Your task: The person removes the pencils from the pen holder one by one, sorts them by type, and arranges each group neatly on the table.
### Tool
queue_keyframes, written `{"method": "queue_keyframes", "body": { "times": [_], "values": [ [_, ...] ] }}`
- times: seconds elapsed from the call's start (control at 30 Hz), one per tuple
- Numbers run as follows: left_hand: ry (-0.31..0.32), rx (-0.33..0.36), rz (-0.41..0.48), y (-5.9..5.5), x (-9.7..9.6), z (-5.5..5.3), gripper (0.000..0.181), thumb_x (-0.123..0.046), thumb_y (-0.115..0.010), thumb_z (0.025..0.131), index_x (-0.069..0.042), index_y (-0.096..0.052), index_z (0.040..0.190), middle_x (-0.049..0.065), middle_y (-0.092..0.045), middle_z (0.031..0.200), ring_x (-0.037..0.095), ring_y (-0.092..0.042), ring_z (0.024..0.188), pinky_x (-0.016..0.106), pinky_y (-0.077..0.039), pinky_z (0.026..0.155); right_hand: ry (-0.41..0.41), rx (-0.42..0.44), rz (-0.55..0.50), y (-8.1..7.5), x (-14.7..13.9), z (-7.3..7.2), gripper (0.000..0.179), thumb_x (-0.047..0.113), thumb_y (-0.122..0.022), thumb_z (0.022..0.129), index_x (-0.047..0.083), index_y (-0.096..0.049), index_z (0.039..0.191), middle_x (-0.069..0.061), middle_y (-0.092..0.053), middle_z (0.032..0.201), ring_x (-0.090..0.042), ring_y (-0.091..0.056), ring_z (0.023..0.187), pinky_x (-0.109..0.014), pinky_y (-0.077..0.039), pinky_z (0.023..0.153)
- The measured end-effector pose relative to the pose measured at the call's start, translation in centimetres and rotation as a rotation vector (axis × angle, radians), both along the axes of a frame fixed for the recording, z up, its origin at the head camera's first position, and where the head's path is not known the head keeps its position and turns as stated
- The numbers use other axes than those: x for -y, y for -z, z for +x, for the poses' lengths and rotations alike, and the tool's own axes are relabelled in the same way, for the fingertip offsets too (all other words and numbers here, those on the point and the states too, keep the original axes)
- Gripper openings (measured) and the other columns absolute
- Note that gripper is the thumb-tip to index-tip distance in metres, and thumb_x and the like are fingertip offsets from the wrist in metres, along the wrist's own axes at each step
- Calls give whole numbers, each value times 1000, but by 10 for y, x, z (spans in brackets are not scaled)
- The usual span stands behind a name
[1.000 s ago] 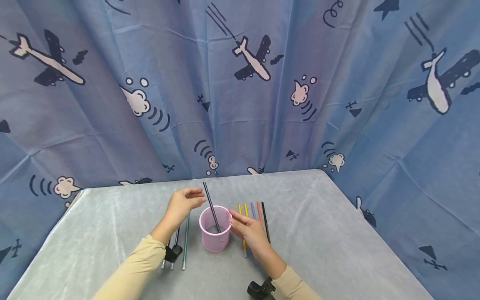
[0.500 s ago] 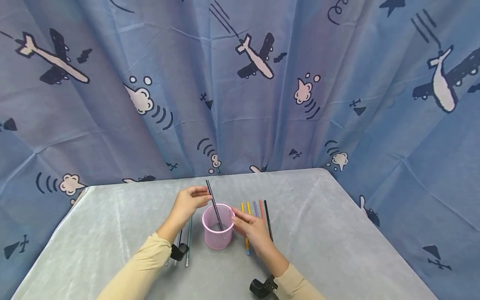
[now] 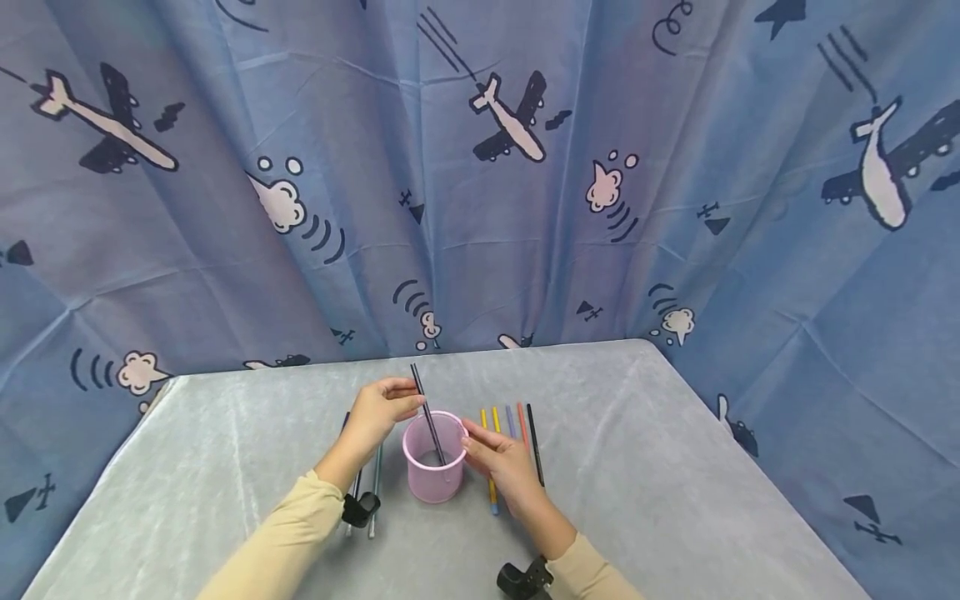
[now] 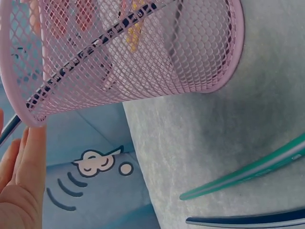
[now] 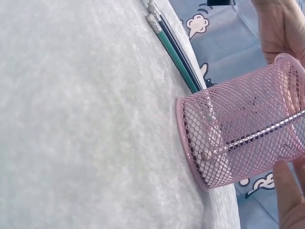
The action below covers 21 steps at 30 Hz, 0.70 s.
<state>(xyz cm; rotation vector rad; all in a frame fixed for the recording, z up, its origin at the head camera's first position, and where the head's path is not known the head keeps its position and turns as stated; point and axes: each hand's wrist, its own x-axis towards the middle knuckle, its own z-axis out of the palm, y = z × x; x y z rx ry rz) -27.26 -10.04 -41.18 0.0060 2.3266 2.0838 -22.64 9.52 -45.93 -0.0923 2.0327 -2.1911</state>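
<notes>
A pink mesh pencil cup [image 3: 435, 485] stands upright on the table. My right hand [image 3: 507, 468] holds it by the right side near the rim, and those fingers show on the mesh in the right wrist view. Leaning inside the cup is a dark navy pencil [image 3: 433, 435], its eraser end [image 5: 208, 155] down by the bottom. My left hand [image 3: 381, 410] is at the cup's upper left, pinching the pencil's upper part between thumb and fingers. In the left wrist view the cup's rim hides part of those fingers. Below my left wrist lie a teal pencil [image 4: 243, 174] and a navy pencil [image 4: 248, 221].
To the right of the cup lies a row of yellow [image 3: 492, 492], purple [image 3: 511, 421], red [image 3: 522, 423] and black [image 3: 535, 446] pencils, partly behind my right hand. A blue curtain [image 3: 480, 208] with airplane prints hangs behind the table [image 3: 660, 500].
My left hand has moved slightly right, from beside the pencil to touching its upper part. The right hand keeps its hold on the cup, and the view has shifted a little.
</notes>
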Motion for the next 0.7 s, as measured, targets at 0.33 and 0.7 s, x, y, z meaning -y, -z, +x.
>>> {"method": "queue_keyframes", "body": {
  "times": [0.33, 0.7],
  "values": [
    [-32, 18, -6, 2, 0, 2, 34, -7, -69, 82, 5, -59, 113, 21, -65, 105, 22, -67, 89, 31, -58, 78, -9, 1, 11, 4, 2, -1, 48, 21, -63, 89, 1, -51, 130, -16, -51, 133, -19, -57, 114, -23, -52, 89],
    [-48, 24, 50, 4, -1, -3, 31, -8, -69, 82, 3, -62, 110, 19, -66, 102, 22, -68, 87, 33, -58, 78, 19, 0, 19, 3, 1, -4, 48, 22, -65, 87, 1, -53, 128, -16, -54, 130, -19, -58, 112, -24, -52, 87]
  ]
}}
